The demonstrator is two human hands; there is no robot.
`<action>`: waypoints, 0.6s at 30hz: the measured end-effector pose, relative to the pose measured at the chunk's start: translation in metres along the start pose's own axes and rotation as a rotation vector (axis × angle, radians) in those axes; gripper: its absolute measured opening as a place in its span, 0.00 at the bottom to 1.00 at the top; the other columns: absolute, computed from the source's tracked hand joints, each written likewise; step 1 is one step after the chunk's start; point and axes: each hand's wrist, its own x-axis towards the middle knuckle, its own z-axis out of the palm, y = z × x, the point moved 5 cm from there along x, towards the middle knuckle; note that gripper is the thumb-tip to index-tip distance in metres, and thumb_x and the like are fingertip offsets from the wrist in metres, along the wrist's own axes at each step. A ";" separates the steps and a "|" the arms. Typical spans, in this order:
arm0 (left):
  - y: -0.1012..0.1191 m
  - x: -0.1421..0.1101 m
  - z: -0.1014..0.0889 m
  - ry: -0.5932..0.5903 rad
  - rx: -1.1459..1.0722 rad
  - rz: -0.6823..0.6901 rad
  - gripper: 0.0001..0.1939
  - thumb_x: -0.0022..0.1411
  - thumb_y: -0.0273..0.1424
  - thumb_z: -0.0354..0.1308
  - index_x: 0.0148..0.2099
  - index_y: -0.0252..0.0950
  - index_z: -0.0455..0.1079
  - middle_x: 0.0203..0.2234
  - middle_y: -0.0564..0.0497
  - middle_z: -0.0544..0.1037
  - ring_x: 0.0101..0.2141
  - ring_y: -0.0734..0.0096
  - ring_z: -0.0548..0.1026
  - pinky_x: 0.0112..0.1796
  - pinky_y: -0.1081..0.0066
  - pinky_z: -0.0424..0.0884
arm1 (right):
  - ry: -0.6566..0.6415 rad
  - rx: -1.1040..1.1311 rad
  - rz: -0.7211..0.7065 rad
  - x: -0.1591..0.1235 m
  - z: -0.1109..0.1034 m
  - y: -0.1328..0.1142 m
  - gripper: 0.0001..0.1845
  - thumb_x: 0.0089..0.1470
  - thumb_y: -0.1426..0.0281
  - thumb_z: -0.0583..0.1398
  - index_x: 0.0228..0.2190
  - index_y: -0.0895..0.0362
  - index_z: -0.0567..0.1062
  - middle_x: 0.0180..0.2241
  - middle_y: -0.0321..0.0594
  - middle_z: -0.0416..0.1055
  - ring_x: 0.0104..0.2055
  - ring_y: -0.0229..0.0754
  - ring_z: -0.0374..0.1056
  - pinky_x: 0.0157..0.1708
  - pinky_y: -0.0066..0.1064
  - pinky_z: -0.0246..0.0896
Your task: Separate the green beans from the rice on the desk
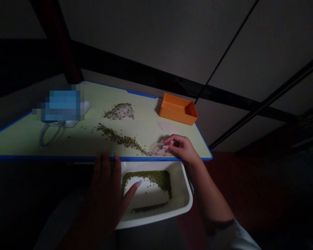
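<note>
Nearest to us, our left hand point(106, 194) is spread wide over the white basin point(189, 201), thumb reaching inside, fingers near the table edge; it probably steadies the basin, though we cannot tell whether it presses on the rim. Green grains point(160, 178) lie along the basin's far side and corner; its high walls seem suited to keeping them in. The basin sits close against the edge of the table point(148, 119), perhaps so that strays fall into it.

Our right hand point(181, 147) is low over the tabletop, thumb and fingertips drawn narrow beside a clear curved piece point(156, 147); we cannot tell whether they grip it. A strip of green grains point(125, 140) runs towards that piece. Beyond lie a pale patch of grains point(167, 126) and a mixed green-and-pale heap point(121, 111), apart, likely to keep the batches distinct. Farther off, an orange tray point(172, 118) stands upright by the far edge, leaving working room.
</note>
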 end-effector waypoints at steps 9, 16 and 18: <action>-0.002 -0.001 0.002 -0.009 -0.045 -0.004 0.45 0.58 0.53 0.43 0.66 0.25 0.39 0.66 0.28 0.37 0.65 0.39 0.37 0.58 0.42 0.53 | 0.071 -0.010 0.060 -0.005 -0.003 0.006 0.10 0.45 0.66 0.66 0.31 0.58 0.75 0.22 0.31 0.63 0.23 0.32 0.57 0.24 0.25 0.52; -0.001 -0.001 0.002 -0.018 -0.048 -0.015 0.45 0.58 0.53 0.43 0.65 0.24 0.40 0.65 0.27 0.38 0.65 0.40 0.38 0.59 0.44 0.51 | 0.106 -0.060 0.068 -0.005 -0.005 0.009 0.12 0.46 0.64 0.66 0.31 0.58 0.75 0.21 0.30 0.59 0.23 0.32 0.55 0.23 0.25 0.50; -0.001 -0.001 0.001 -0.015 -0.053 -0.018 0.45 0.58 0.53 0.43 0.65 0.24 0.39 0.66 0.28 0.37 0.65 0.40 0.37 0.59 0.44 0.51 | 0.097 -0.068 0.073 -0.005 -0.004 0.008 0.12 0.46 0.64 0.66 0.32 0.58 0.75 0.22 0.31 0.60 0.23 0.32 0.56 0.23 0.25 0.50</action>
